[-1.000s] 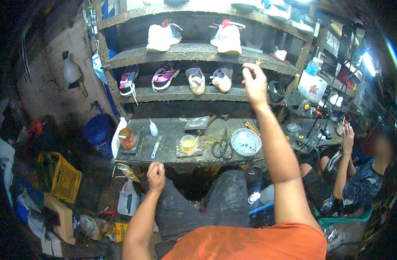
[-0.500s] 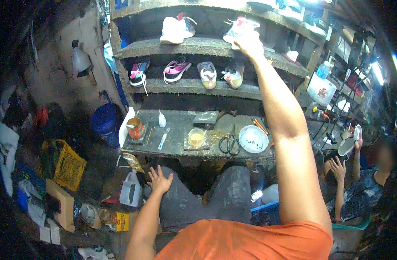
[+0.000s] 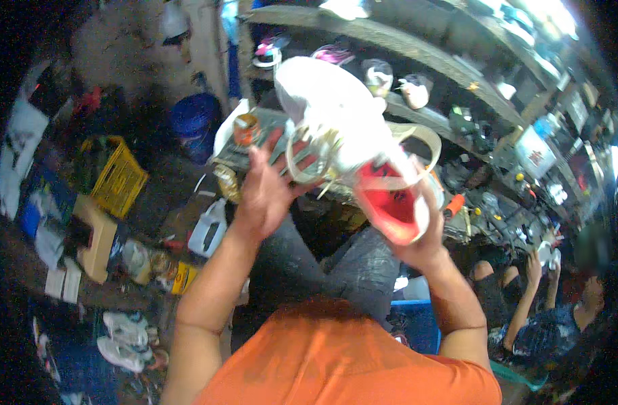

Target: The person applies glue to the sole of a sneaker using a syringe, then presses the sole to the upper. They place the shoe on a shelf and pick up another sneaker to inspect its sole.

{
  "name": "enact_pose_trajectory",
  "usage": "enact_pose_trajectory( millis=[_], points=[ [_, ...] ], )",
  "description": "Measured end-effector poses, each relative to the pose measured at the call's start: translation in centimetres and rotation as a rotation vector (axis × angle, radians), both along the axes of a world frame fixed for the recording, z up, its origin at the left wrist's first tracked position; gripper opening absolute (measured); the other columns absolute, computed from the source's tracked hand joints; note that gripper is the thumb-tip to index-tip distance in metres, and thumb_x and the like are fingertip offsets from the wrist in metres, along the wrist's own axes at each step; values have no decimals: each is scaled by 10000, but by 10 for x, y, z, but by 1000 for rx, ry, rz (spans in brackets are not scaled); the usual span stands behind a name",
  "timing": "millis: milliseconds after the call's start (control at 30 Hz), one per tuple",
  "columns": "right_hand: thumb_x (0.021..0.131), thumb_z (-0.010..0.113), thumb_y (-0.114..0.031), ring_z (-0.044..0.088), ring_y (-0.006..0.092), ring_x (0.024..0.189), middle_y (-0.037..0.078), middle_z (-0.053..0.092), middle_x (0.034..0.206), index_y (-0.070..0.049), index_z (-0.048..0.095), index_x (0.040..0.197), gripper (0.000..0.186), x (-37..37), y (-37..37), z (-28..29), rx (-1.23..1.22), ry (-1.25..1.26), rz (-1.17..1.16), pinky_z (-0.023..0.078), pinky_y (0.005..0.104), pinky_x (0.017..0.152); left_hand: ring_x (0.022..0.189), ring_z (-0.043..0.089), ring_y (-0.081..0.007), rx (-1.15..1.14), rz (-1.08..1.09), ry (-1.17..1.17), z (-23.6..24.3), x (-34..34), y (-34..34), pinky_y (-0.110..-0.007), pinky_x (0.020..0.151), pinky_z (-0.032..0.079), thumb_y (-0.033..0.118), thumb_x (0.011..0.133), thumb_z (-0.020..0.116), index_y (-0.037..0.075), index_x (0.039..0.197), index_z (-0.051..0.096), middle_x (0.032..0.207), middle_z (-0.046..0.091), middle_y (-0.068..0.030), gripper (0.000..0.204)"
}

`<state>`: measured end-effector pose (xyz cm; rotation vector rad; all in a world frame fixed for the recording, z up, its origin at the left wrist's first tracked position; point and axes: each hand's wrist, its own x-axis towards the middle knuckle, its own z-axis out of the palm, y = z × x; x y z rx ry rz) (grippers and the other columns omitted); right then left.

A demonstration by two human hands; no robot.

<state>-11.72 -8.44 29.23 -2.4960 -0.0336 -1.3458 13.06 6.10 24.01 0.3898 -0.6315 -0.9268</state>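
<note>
A white sneaker (image 3: 332,101) with a red lining and loose white laces is held up over the bench, its toe toward the far left and its opening toward me. My right hand (image 3: 427,233) grips it around the heel end; part of that hand is hidden behind the shoe. Beside the laces, my left hand (image 3: 262,196) has its fingers spread, some of them passing behind a hanging lace. Whether those fingers touch the shoe I cannot tell.
Wooden shelves (image 3: 417,44) with several shoes rise behind the bench. An orange can (image 3: 246,129) stands on its left end. At left are a yellow crate (image 3: 120,177), a blue bucket (image 3: 193,118) and a white jug (image 3: 208,229). A co-worker (image 3: 552,317) sits at right.
My right hand has come back from the shelf with the sneaker. My left hand has lifted off my thigh toward the shoe. The view has swung, shifting the shelves right.
</note>
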Motion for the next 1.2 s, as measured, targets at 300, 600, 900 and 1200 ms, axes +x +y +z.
enact_pose_trajectory(
  millis=[300, 600, 900, 1200],
  points=[
    [847, 889, -462, 549, 373, 1393, 188, 532, 1551, -19, 553, 1482, 844, -15, 33, -57, 524, 74, 393, 445, 516, 1155, 1295, 635, -394, 232, -114, 226, -30, -18, 41, -554, 1133, 502, 513, 1065, 500, 6, 1521, 478, 1463, 597, -232, 682],
    [948, 813, -164, 609, 217, 1289, 104, 562, 1480, -18, 497, 1526, 674, 30, 52, -66, 1000, 270, 296, 524, 387, 1076, 1255, 672, -345, 323, 163, -66, -55, -22, 63, -500, 1093, 542, 314, 1007, 626, 38, 1522, 413, 1392, 624, -210, 622],
    [902, 855, -154, 619, 228, 1279, 125, 619, 1390, -2, 534, 1487, 685, 44, 55, -59, 794, 264, 267, 504, 376, 1089, 1245, 657, -287, 328, 199, -88, -53, -34, 71, -451, 1078, 541, 314, 978, 701, 26, 1513, 396, 1380, 614, -187, 680],
    [871, 873, -147, 630, 224, 1247, 125, 675, 1326, -12, 623, 1400, 600, 40, 63, -71, 1011, 108, 267, 478, 359, 1098, 1301, 572, -250, 351, 254, -266, -44, -36, 77, -411, 1116, 461, 359, 928, 767, 7, 1516, 367, 1425, 568, -168, 794]
  ],
)
